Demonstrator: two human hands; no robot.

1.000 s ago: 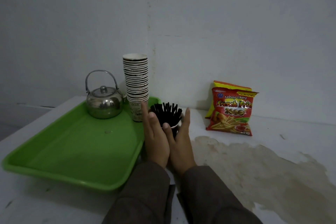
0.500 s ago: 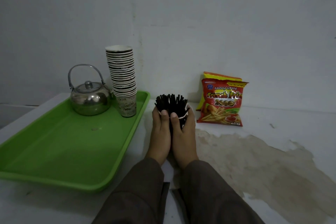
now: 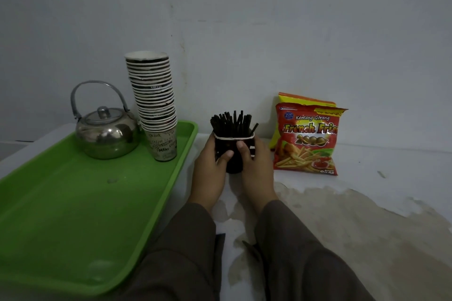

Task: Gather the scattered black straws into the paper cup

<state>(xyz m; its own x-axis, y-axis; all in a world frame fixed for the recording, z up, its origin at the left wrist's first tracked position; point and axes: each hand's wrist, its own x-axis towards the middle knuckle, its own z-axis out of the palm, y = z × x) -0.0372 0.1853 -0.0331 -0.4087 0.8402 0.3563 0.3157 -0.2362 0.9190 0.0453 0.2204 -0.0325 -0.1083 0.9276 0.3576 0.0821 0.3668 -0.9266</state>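
A dark paper cup (image 3: 234, 163) with a white rim stands upright on the white table, between the green tray and the snack bags. A bunch of black straws (image 3: 231, 124) sticks up out of it, fanned a little. My left hand (image 3: 211, 168) wraps the cup's left side and my right hand (image 3: 254, 169) wraps its right side, thumbs across the front. No loose straws show on the table.
A green tray (image 3: 61, 215) lies at the left with a steel kettle (image 3: 106, 133) and a tall stack of paper cups (image 3: 154, 105) at its far end. Two French fries snack bags (image 3: 307, 139) lean on the wall at the right. A brownish stain (image 3: 354, 222) spreads over the table's right part.
My hands went from flat beside the cup to clasped around it. The cup now stands a little further from me, with its rim and body showing.
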